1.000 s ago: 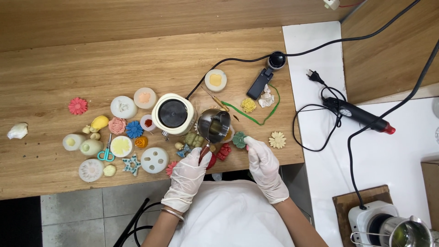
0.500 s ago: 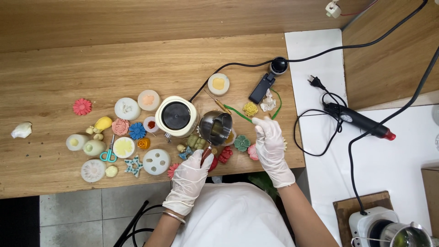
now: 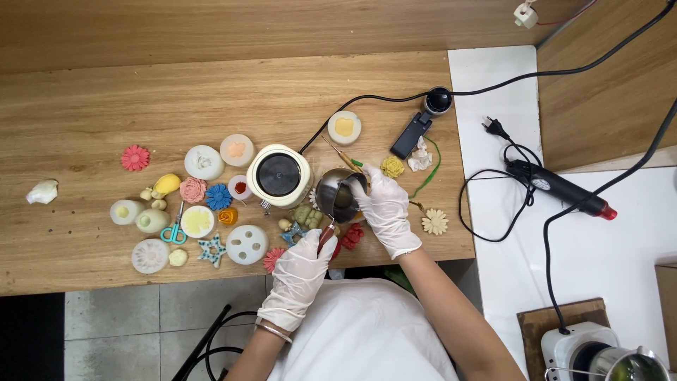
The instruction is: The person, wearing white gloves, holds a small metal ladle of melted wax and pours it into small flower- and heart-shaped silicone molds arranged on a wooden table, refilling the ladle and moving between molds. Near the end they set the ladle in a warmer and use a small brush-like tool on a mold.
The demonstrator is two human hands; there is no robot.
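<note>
Near the worktop's front edge, beside the round white heater point(image 3: 279, 175): left hand point(image 3: 300, 271) fingers closed round the red handle of the small steel pouring pot point(image 3: 338, 194), right hand point(image 3: 384, 204) fingers curled against its rim, several flower casts already lying finished around.

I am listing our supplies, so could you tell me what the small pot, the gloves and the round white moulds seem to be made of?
Small pot: metal, probably steel; shiny grey reflective wall.
Gloves on the left hand and right hand: thin white latex or nitrile, wrinkled and tight.
Round white mould: likely silicone; matte and translucent, though plastic is possible.
</note>
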